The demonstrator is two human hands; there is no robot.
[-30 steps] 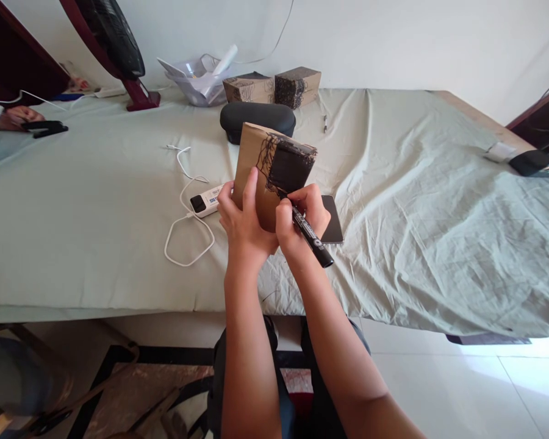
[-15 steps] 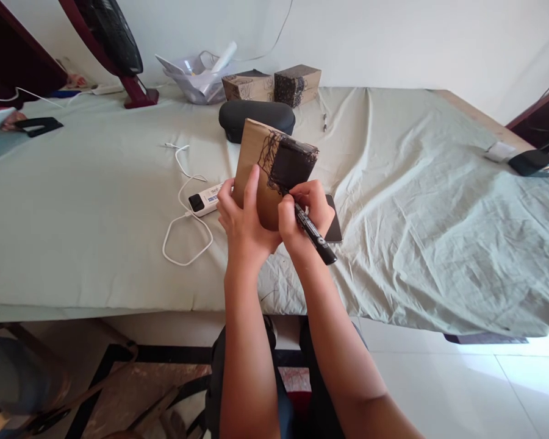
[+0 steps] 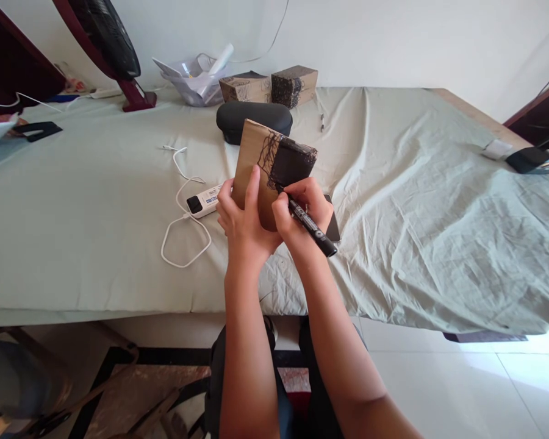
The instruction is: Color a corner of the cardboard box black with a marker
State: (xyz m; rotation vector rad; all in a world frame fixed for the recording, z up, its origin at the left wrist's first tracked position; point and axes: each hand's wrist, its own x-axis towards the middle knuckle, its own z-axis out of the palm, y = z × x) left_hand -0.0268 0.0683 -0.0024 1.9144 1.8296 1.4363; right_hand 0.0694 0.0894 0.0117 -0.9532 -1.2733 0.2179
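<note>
My left hand (image 3: 242,222) grips the lower part of a brown cardboard box (image 3: 256,158), held upright above the table. A large patch of the box's face is inked black. My right hand (image 3: 302,213) pinches a black marker (image 3: 312,227), its tip against the lower left edge of the black patch. Both hands hover over the pale green cloth (image 3: 416,201) that covers the table.
A white power bank (image 3: 204,200) with a looped white cable lies left of my hands; a dark phone (image 3: 333,227) lies under my right hand. Behind are a black case (image 3: 254,117), two scribbled boxes (image 3: 269,86), a plastic bag, a fan base (image 3: 137,100) and a pen (image 3: 322,123).
The marker tip has shifted slightly left along the edge of the black patch. The box stays in my left hand. At far left another person's hand has moved out of view.
</note>
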